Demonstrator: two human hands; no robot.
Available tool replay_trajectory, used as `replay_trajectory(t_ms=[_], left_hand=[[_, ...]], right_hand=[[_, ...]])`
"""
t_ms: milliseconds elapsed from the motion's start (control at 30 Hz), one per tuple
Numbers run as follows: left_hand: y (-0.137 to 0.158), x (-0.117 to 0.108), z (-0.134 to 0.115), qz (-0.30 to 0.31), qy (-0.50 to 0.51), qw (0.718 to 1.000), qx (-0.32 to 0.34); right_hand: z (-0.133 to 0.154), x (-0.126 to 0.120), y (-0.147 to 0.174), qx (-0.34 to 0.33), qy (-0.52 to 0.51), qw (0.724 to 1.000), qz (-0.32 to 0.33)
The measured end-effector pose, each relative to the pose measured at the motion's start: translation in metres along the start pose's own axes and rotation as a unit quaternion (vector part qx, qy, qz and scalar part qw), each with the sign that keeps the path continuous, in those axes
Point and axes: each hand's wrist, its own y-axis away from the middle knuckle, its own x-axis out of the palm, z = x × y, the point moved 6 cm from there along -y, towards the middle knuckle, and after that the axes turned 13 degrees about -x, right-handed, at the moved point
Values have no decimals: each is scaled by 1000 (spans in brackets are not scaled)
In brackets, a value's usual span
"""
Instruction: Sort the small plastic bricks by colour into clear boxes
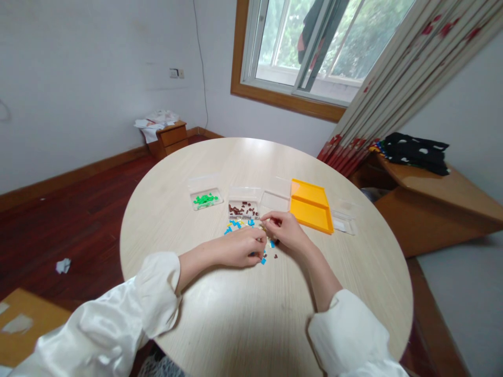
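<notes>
My left hand (245,247) rests low over a scattered pile of small blue, yellow and brown pieces (234,224). Its fingers are curled together, and whatever they pinch is too small to name. Just in front of the clear box of brown pieces (238,209), my right hand (283,228) is closed with thumb and fingertips together near the box's right front corner. A tiny piece may be between them, but I cannot make it out. Farther left stands a clear box with green pieces (206,199). One loose brown piece (275,256) lies right of my left fingertips.
Right of the brown pieces are another clear box (275,201), an open yellow case (312,212) and a clear container (343,224). All stand on the round wooden table (251,314). A small cabinet with papers (171,137) and a wooden cabinet (440,209) are beyond it.
</notes>
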Motion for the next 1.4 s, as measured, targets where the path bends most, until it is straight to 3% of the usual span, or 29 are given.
replay_trajectory(t_ms=[167,367,633,1033,1267,1400], left_hand=[[0,-6,-2,-10,33,999,5],[2,-20,2,-39,99,993,-42],[0,-33,13,-107,122,984,-67],[5,-59,71,-275,21,930,-244],[9,-61,86,-277,-17,920,-277],[7,-59,82,-267,-23,924,-273]], right_hand=[[12,-5,16,36,-30,982,185],[25,0,25,70,-11,953,294],[25,6,25,74,33,947,311],[26,8,26,63,32,950,305],[27,8,27,73,21,948,310],[26,3,26,82,-2,959,272]])
